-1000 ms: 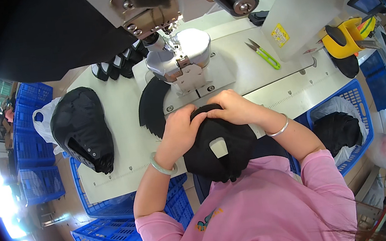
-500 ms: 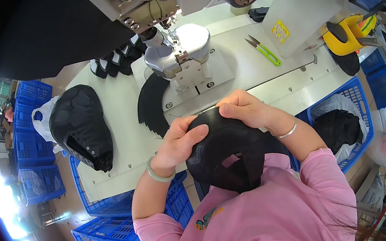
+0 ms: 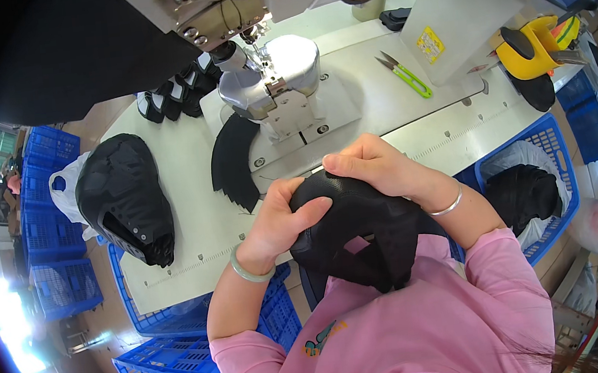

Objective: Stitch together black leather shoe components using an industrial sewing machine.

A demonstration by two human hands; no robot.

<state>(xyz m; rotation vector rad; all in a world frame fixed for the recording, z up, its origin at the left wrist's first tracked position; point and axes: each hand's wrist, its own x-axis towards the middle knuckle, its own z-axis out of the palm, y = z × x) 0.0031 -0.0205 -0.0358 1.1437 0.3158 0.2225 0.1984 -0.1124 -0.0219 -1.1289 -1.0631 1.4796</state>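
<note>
A black mesh cap (image 3: 362, 234) with a cut-out opening is held close to my chest, at the near edge of the white sewing table (image 3: 193, 219). My left hand (image 3: 284, 217) grips its left side, thumb pressed on the crown. My right hand (image 3: 373, 168) curls over the top rim from the right. Both wrists wear bangles. Just beyond my hands stands the sewing machine head (image 3: 270, 80), with a stack of curved black visor pieces (image 3: 234, 160) lying beside its base.
A pile of black caps (image 3: 126, 201) sits on the table's left. More black pieces (image 3: 173, 98) lie at the far left. Green-handled snips (image 3: 404, 73) lie right of the machine. Blue crates (image 3: 179, 359) stand below; one crate (image 3: 550, 153) at right holds bagged black caps.
Both hands have pulled the cap off the table toward my chest and turned it, so its cut-out opening now faces up and nearer me.
</note>
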